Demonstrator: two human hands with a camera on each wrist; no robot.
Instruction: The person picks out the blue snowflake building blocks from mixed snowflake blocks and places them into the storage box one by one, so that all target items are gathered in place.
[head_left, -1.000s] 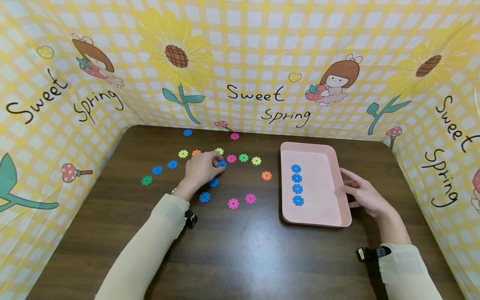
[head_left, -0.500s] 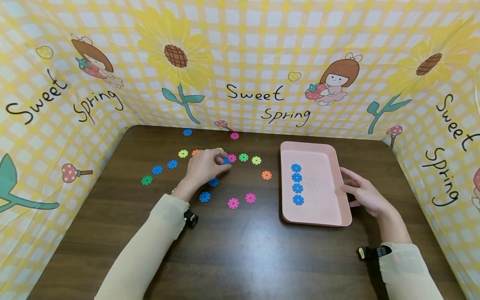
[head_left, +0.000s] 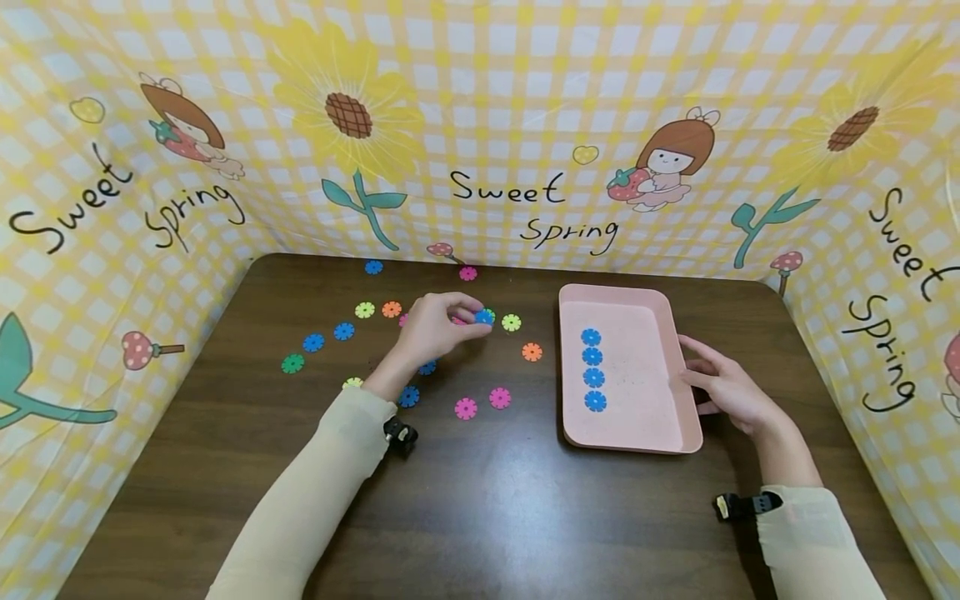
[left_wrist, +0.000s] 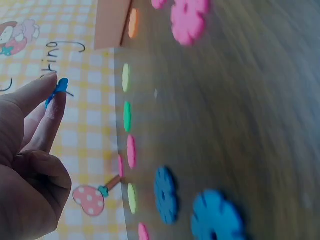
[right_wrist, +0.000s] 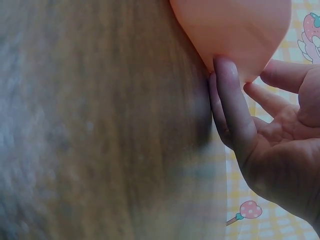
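My left hand (head_left: 435,327) pinches a blue snowflake disc (head_left: 485,317) between thumb and fingers. In the left wrist view that blue disc (left_wrist: 61,85) is held edge-on above the tabletop. From the head it overlaps a green disc, and the hand partly covers a pink one. On the right stands a shallow pink tray (head_left: 645,429), with several blue discs (head_left: 592,357) in a column along its left side. My right hand (head_left: 731,396) holds the tray's right wall, thumb at the rim. In the right wrist view other fingers (right_wrist: 231,95) press the outside, low down.
Loose discs lie scattered left of the tray: orange (head_left: 532,352), yellow (head_left: 512,322), pink (head_left: 500,398), blue (head_left: 343,332) and dark green (head_left: 292,363). A yellow checked cloth (head_left: 517,108) encloses the brown table (head_left: 480,517) at the back and both sides.
My left hand has moved right with the blue disc, from beside the pink disc to over the green one. The right hand and tray stay in place.
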